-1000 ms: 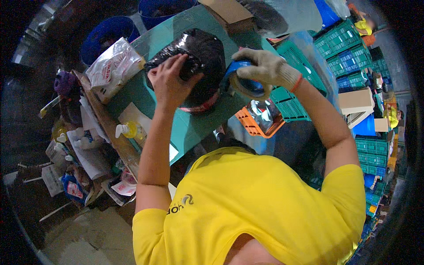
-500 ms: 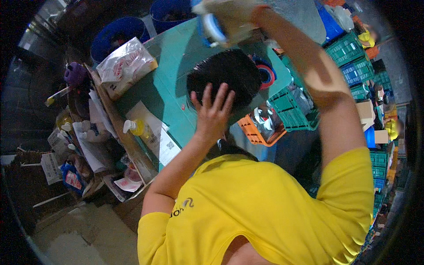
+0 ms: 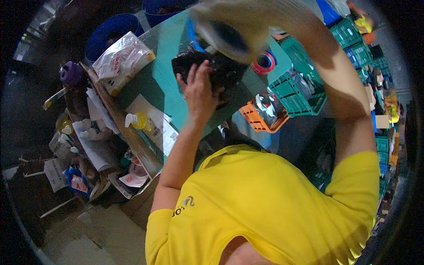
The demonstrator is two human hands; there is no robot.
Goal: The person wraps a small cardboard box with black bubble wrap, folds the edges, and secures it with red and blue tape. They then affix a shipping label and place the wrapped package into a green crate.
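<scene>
We see the green table (image 3: 165,84) stretching beneath both hands, its near edge toward the yellow shirt (image 3: 265,194). The right arm is lifted high: it rises from the shoulder on the right, bends, and sweeps inward over the table's far side. The left arm is lower, reaching up and forward with the forearm slanting a little to the right.

Between the two hands we find the black plastic-wrapped bundle (image 3: 232,81), lying on the table near its close edge. Over the bundle's far end hangs the gloved right hand (image 3: 254,20), badly blurred. We make it out closed on a wide tape roll (image 3: 242,55), whose ring tilts so that its dark hollow shows, though we cannot tell its fingers one from another, nor whether the roll touches the plastic.

The bare left hand (image 3: 198,90) lies back upward on the bundle's near left side. We see its fingers spread slightly apart and bent gently over the black surface, with the thumb set off to the right, also against the bundle; it bears on the wrap without pinching it.

Smaller still, a red and blue roll (image 3: 257,67) lies just right of the bundle, and a yellow pump bottle (image 3: 139,121) stands to the left, beside the white sheets.
</scene>
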